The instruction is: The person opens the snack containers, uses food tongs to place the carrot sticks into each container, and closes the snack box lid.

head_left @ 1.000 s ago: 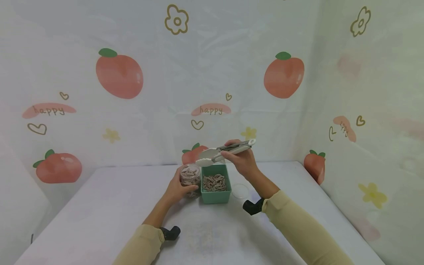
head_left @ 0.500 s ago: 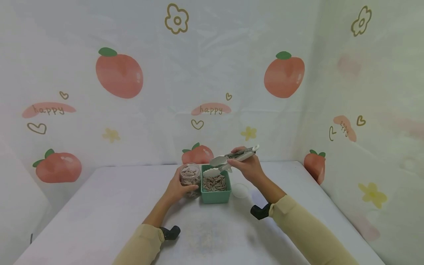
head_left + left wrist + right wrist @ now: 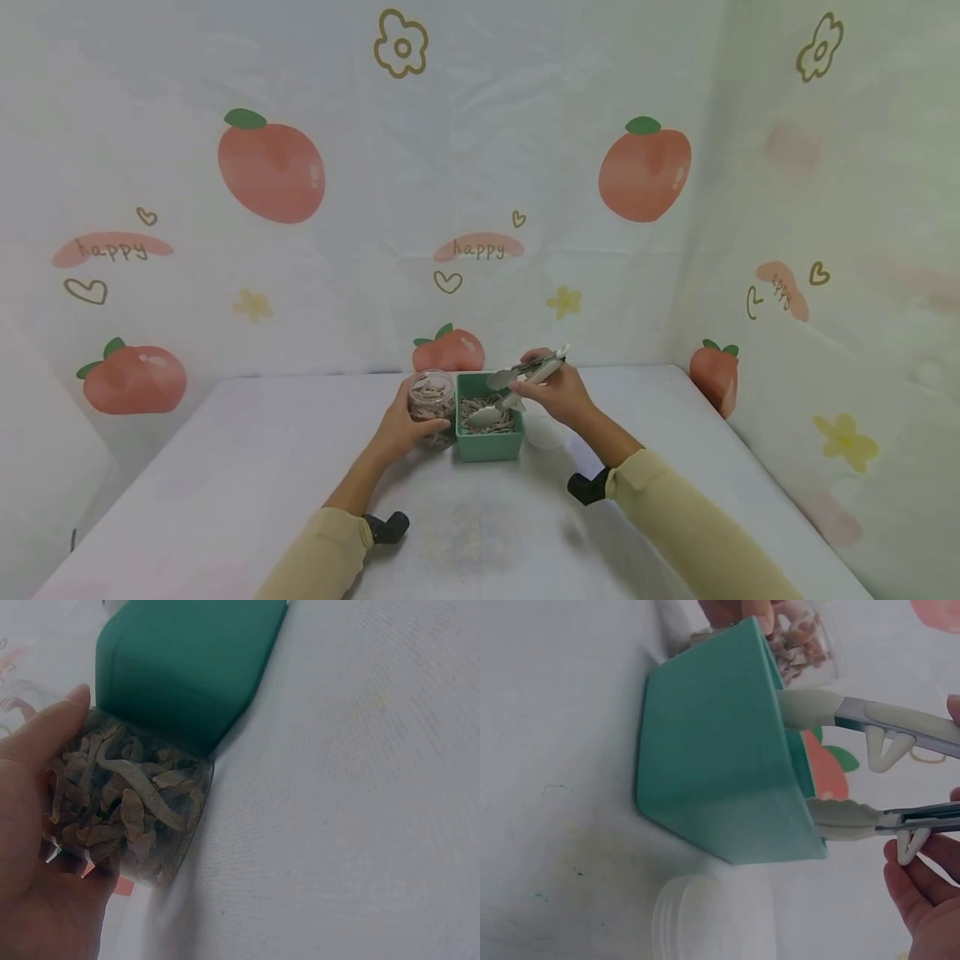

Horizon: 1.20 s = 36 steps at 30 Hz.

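Observation:
My left hand grips a clear jar, fingers and thumb wrapped about its side. Greyish-brown dried strips fill the jar, which stands against a green box. More such strips lie inside the box. In my right hand is a pair of tongs with pale scalloped heads, spread apart. In the right wrist view both tong heads dip past the box's rim; their tips are hidden by its wall. Whether they touch the strips I cannot tell.
A round whitish translucent lid lies on the white table, just right of the box. Behind the table's far edge hangs a white cloth backdrop printed with fruit, and another side of it rises at the right.
The right hand has lowered the tongs from above the jar and box, rightward and down into the box. The left hand and jar have stayed in place.

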Tool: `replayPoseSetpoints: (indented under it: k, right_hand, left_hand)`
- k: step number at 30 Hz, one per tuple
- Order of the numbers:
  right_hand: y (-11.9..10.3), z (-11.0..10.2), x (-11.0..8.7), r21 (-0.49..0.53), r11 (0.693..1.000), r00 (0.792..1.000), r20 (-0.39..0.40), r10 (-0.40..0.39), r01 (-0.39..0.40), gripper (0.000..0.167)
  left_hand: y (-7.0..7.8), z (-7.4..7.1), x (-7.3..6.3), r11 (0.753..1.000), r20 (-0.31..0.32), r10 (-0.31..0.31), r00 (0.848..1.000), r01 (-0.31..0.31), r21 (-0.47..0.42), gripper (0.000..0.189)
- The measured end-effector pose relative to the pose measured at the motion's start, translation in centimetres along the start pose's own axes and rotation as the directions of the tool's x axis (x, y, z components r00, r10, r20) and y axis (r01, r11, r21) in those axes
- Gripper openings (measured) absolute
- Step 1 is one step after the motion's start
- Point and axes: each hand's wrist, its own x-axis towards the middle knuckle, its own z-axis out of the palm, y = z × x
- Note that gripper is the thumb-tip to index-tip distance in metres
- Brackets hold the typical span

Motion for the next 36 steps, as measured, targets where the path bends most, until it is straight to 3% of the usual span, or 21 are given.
replayPoseSetpoints:
  k: [8,15,17,21,24,36]
  right_hand:
    - [0.6,0.8,0.2,-0.094,0.995,1.000,-0.014,0.017,-0.018,0.041]
    - [0.6,0.9,0.2,-0.084,0.995,0.999,-0.009,0.046,-0.046,0.037]
    - [-0.7,0.6,-0.3,-0.065,0.997,0.999,0.001,0.051,-0.051,0.036]
    - [-0.8,0.6,-0.3,-0.040,0.999,1.000,0.015,0.024,-0.024,0.041]
    - [0.5,1.0,0.2,-0.054,0.998,1.000,0.026,0.008,-0.007,0.043]
    - [1.3,1.1,0.2,-0.063,0.998,0.999,0.037,0.019,-0.016,0.042]
  left_hand:
    - [0.0,-0.1,0.0,1.000,0.007,-0.005,1.000,0.005,-0.001,0.100]
    - [0.1,-0.1,0.0,1.000,0.003,-0.005,1.000,0.005,0.006,0.100]
    - [0.1,-0.1,0.0,1.000,0.004,-0.007,1.000,0.007,0.010,0.100]
    - [0.0,-0.1,0.0,1.000,0.004,-0.014,1.000,0.014,0.005,0.101]
    - [0.1,-0.1,0.0,1.000,0.003,-0.018,1.000,0.018,-0.002,0.100]
    - [0.0,0.0,0.1,1.000,0.001,0.000,1.000,0.000,-0.007,0.100]
